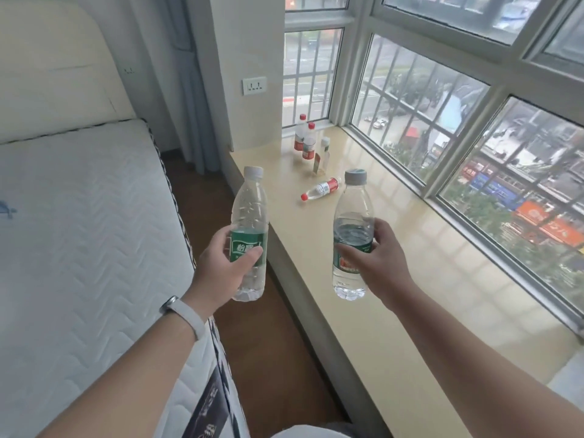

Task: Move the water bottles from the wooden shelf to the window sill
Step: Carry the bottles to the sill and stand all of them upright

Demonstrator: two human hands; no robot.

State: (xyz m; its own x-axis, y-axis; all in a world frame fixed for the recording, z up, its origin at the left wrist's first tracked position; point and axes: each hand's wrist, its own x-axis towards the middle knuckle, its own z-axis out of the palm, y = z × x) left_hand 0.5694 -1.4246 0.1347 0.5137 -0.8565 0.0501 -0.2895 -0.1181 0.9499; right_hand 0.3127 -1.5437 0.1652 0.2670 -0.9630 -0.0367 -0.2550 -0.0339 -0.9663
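My left hand (pixel 221 263) grips a clear green-labelled water bottle (pixel 249 216) with a grey cap, held upright over the floor beside the sill's edge. My right hand (pixel 376 257) holds a second green-labelled bottle (pixel 350 216), partly filled, upright above the cream window sill (pixel 395 279). At the sill's far end stand two red-capped bottles (pixel 305 139) and a white-capped bottle (pixel 324 153). Another red-capped bottle (pixel 322 188) lies on its side on the sill. The wooden shelf is out of view.
A bare white mattress (pixel 79 232) with a cream headboard fills the left. A narrow strip of brown floor (pixel 262 343) runs between bed and sill. Barred windows (pixel 442 105) line the right; a wall socket (pixel 254 86) and grey curtain are at the back.
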